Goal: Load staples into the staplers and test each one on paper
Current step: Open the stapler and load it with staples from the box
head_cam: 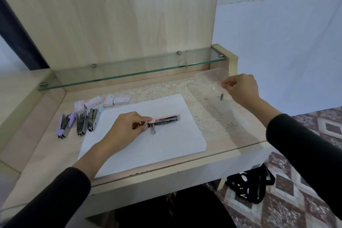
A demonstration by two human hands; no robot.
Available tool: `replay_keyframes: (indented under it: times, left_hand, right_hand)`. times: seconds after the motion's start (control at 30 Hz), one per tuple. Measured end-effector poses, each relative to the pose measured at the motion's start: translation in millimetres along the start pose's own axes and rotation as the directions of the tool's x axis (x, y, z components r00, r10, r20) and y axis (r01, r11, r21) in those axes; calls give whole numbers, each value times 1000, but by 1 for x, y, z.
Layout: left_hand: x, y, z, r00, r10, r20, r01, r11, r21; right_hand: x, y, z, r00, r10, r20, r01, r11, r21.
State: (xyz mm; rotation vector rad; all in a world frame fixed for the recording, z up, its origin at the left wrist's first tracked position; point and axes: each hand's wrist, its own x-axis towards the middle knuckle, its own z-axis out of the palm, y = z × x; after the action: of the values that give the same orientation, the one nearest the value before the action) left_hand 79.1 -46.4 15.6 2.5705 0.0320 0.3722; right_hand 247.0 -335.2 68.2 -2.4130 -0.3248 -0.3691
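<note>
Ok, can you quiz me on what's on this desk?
1. True or false: the right hand holds a clear plastic tray.
2. How many spare staplers lie left of the paper?
3. The left hand grips an open stapler coloured: A green, B pink, C yellow.

Key: 1 true; 2 three; 3 B.

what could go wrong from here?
1. The right hand pinches the clear plastic tray by one edge; the staple strip, apparently in it, may slide out onto the lace mat.
2. The left hand holds the open pink stapler only at its rear; it could pivot on the paper.
</note>
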Motion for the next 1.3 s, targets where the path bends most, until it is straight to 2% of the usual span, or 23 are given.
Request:
replay_keyframes:
  times: [0.23,0.33,0.47,0.57,0.63,0.7,1.03,1.17,1.23,1.3]
  left_hand:
    - [0,3,0,1000,-15,-7,15,1000,-19]
    - [2,3,-3,997,-74,38,76,996,-50]
    - [5,3,-9,986,-131,103,142,984,-104]
    - [8,1,-11,978,-136,155,149,986,-76]
    - [10,-1,-12,977,-144,159,154,987,-49]
    - [11,-2,-13,980,-138,142,144,989,-32]
    - [14,-14,-34,978,-173,114,183,980,-83]
    - [36,-30,-56,986,-151,-64,157,983,98]
    - [51,-42,-63,986,-146,-80,160,963,215]
    - [65,-56,-65,988,-150,-37,154,932,327]
  right_hand:
    - [-5,-16,0,998,-62,4,61,995,83]
    - [-16,-38,6,974,-184,131,165,976,141]
    - [-42,-67,31,840,-340,423,318,940,125]
    - [-55,-77,56,743,-371,557,367,922,126]
    - [-57,-79,70,730,-389,562,412,907,93]
    - [-55,-80,78,749,-399,529,428,901,73]
    - [-46,-85,85,739,-409,535,400,906,140]
    - [-41,-87,89,731,-421,538,362,906,218]
    - [-39,-87,90,736,-417,534,316,908,273]
    - [-36,-86,90,758,-403,512,267,909,321]
